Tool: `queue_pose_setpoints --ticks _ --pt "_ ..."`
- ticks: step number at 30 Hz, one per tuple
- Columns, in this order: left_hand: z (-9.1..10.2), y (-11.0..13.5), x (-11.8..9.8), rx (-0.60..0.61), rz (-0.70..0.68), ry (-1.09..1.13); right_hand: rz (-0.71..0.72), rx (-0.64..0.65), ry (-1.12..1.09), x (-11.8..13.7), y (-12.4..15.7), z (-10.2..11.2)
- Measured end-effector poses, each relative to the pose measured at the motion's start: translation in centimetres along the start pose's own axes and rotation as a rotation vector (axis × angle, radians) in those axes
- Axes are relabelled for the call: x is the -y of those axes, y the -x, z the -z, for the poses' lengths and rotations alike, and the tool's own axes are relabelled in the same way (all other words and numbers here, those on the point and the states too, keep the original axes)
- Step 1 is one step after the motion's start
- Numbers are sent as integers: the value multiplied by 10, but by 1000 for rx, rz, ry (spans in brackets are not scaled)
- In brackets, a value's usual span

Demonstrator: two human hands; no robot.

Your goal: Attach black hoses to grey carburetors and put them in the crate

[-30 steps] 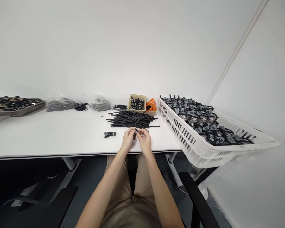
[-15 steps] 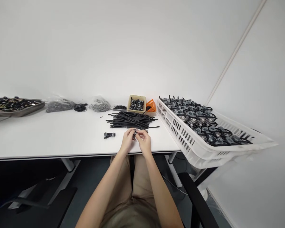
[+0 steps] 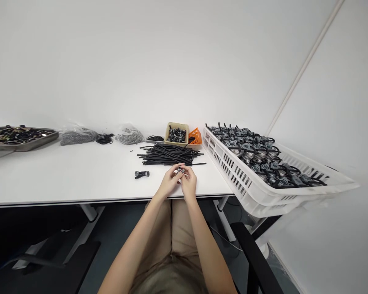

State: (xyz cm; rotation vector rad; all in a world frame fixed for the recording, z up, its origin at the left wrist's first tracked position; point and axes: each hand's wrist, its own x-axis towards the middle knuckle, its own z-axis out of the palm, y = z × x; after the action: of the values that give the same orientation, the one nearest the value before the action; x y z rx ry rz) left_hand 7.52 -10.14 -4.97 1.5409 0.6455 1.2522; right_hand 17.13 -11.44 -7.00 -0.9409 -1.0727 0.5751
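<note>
Both my hands meet over the white table's front edge, holding a small metal-and-black fitting (image 3: 180, 170) between their fingertips. My left hand (image 3: 169, 181) pinches it from the left, and my right hand (image 3: 188, 182) holds it from the right. Its exact shape is mostly hidden by my fingers. Just beyond my fingers lies a loose pile of black rubber tubes (image 3: 168, 155). To the left of my hands, a short black-and-metal part (image 3: 142, 174) lies alone on the white table (image 3: 79, 179).
A cardboard tray of metal fittings (image 3: 176, 134) and an orange basket (image 3: 195, 136) stand behind the tubes. A white slotted crate (image 3: 248, 179) of assembled parts overhangs the right end. Further left are plastic bags (image 3: 129, 135) and a metal tray (image 3: 21, 139).
My hands have lifted the small fitting slightly and turned it, and my left fingers have shifted around it. The tubes and the part on the table have not moved.
</note>
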Motion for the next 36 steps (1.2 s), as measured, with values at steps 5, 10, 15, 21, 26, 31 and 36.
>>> queue_pose_setpoints --ticks 5,10,15,21,26,31,36 --pt "1 0 0 33 -15 -41 25 -17 13 1 1 0" --pt "1 0 0 33 11 -39 58 -8 5 0 1 1" --pt "-1 2 -5 22 27 -12 71 -21 9 -7 0 1" --pt "-2 3 -10 19 15 0 94 -7 28 -7 1 2" --pt "-1 3 -8 38 23 43 97 -1 33 -7 1 2" --pt "0 2 -7 42 29 48 88 -1 25 -6 1 2" --pt "-1 3 -8 28 34 37 86 2 30 -6 1 2"
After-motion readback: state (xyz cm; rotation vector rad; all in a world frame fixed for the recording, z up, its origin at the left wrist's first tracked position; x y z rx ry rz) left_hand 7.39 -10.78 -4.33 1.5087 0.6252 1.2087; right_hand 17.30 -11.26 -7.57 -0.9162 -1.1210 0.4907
